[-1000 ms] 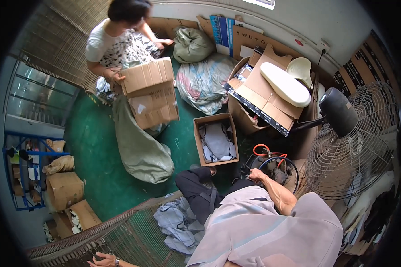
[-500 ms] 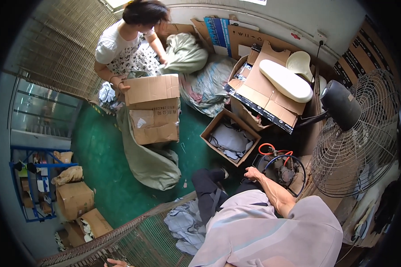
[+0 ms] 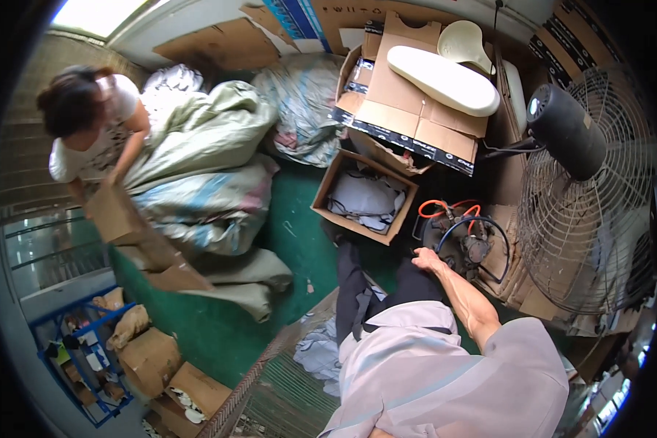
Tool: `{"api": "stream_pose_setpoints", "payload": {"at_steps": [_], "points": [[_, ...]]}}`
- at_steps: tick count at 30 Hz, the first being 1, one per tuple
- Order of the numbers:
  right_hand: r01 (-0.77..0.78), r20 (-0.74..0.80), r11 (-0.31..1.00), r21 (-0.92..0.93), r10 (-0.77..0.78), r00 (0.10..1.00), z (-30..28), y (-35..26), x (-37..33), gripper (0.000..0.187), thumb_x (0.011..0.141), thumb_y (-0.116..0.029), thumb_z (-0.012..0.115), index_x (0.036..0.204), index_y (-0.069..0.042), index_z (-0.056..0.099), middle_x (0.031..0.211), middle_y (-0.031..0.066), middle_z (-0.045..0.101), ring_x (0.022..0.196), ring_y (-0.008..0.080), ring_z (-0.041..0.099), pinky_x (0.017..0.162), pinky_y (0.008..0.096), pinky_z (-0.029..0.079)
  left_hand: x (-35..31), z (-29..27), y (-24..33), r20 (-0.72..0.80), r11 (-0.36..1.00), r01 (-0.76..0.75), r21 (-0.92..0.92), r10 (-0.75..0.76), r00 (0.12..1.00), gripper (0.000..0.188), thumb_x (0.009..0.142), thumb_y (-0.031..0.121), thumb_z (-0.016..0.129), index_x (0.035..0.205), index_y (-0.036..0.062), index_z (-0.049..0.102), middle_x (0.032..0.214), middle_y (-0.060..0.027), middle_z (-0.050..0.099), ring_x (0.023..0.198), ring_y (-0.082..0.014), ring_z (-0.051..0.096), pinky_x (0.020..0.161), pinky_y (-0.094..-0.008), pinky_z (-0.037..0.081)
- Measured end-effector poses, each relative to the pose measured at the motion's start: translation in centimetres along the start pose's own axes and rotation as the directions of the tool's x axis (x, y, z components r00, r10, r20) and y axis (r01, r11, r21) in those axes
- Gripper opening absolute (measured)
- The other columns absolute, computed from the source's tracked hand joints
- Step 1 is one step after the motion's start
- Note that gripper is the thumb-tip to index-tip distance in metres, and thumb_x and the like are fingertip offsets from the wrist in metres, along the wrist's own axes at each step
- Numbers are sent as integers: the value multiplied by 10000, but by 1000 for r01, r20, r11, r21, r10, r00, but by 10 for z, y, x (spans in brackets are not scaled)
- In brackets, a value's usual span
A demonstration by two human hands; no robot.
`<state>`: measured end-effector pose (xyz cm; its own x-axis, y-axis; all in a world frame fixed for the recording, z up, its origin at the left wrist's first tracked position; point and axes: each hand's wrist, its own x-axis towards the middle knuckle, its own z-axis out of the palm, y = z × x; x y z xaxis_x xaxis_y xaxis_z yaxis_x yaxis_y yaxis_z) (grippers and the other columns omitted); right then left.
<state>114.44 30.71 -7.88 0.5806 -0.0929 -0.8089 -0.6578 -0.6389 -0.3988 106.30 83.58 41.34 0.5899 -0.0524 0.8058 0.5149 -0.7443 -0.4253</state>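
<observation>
Stretching forward beside the right trouser leg [image 3: 415,281], the right hand [image 3: 427,260] could snag the hoses just beyond it, since the orange hose [image 3: 433,217] and the dark blue hose [image 3: 508,252] curl in loose loops about a pump [image 3: 478,250]. Its arm [image 3: 469,301] extends almost straight from a pale sleeve [image 3: 522,350], fingers curled and turned leftward; whether they grip anything cannot be told. The left hand is out of view. Ahead of the legs, an open box [image 3: 347,225] holds grey cloth [image 3: 361,196]; a careless step might tip it. To the right, a fan [image 3: 573,135] stands near enough that an outward elbow could knock its cage. Farther ahead, a white slab [image 3: 443,82] lies across a carton [image 3: 390,109] and might slide if jolted. At far left, a co-worker [image 3: 91,157] holds a bent sheet of cardboard [image 3: 142,241] beside full sacks [image 3: 204,197].
</observation>
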Motion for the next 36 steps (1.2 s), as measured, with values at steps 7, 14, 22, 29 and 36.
{"api": "stream_pose_setpoints", "payload": {"at_steps": [7, 14, 22, 29, 36], "points": [[167, 20, 977, 130, -171, 985, -13, -172, 135, 512, 814, -238, 584, 1248, 34, 597, 1209, 246, 633, 1131, 373, 606, 970, 432, 487, -132, 221, 370, 689, 243, 803, -544, 676, 262, 568, 861, 140, 666, 1378, 10, 469, 1303, -180, 591, 1263, -324, 536, 1073, -388, 396], [612, -557, 688, -390, -706, 438, -44, -311, 486, 488, 774, -5, 581, 1255, 6, 500, 1206, 238, 512, 1092, 414, 531, 879, 478, 508, -286, 337, 486, 680, 232, 945, -231, 733, -13, 503, 904, 119, 638, 1378, 26, 497, 1204, -165, 636, 1056, -235, 642, 888, -347, 528], [47, -499, 856, -515, -344, 795, -81, -309, 695, 344, 836, -165, 590, 1144, -20, 639, 1267, 252, 590, 1115, 398, 612, 878, 476, 518, -327, 383, 487, 693, 211, 884, -417, 703, 159, 426, 820, 73, 680, 1230, -2, 594, 1055, -143, 700, 894, -226, 693, 736, -305, 528], [732, -873, 564, 383, -37, 485, -116, -423, 553, 368, 928, -287, 525, 806, 47, 617, 753, 225, 625, 596, 327, 598, 606, 472, 505, -329, 361, 492, 657, 171, 907, -385, 741, 139, 316, 886, 108, 655, 1186, 14, 624, 1006, -136, 704, 850, -217, 681, 744, -318, 539], [723, -738, -154, 673, -68, 672, -331, -529, 298, 197, 974, -161, 541, 972, -4, 659, 831, 91, 676, 695, 184, 650, 624, 325, 541, -290, 340, 462, 661, 217, 921, -323, 749, 55, 284, 930, 207, 641, 1147, 24, 650, 972, -132, 705, 870, -213, 687, 783, -323, 552]]}}
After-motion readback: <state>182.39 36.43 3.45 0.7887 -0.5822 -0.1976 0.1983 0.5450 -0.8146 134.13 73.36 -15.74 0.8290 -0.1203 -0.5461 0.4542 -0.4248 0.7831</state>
